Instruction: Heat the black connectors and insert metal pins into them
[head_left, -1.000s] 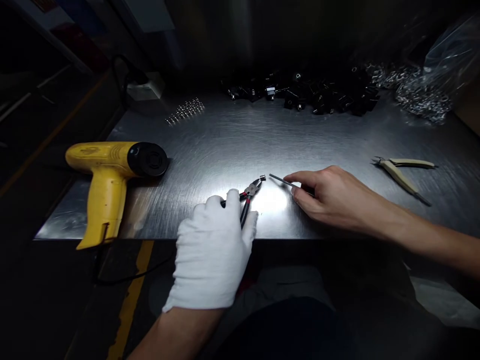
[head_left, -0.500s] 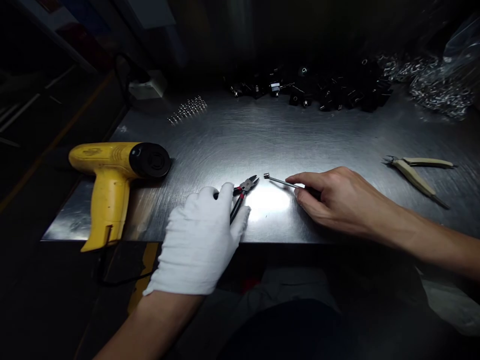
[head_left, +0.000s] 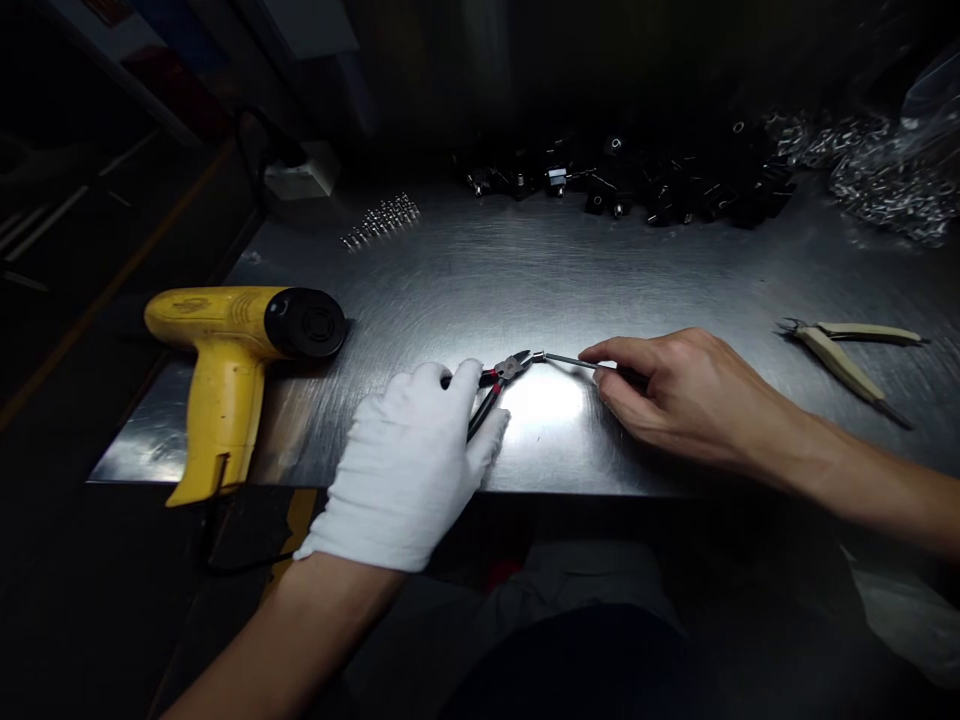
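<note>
White-gloved, my left hand [head_left: 412,460] is closed round the dark handles of small cutting pliers [head_left: 511,367] with red bands. Their jaws point right and meet a small shiny metal cylinder [head_left: 538,357]. That cylinder sits on the tip of a thin metal rod [head_left: 568,361], perhaps a screwdriver shaft. My bare right hand [head_left: 667,400] pinches the rod, and the palm covers its rear end. Whether the jaws grip the cylinder or only touch it, I cannot tell.
A yellow heat gun [head_left: 225,370] lies left on the metal table [head_left: 465,270]. Behind it stand several small metal pins [head_left: 381,221]. Black parts [head_left: 667,185] and shiny metal pieces [head_left: 889,185] line the back. Cream-handled cutters [head_left: 844,360] lie right.
My left hand has carried the pliers rightward, so their jaws now meet the metal cylinder. Half a second ago there was a small gap. The whole view has shifted slightly.
</note>
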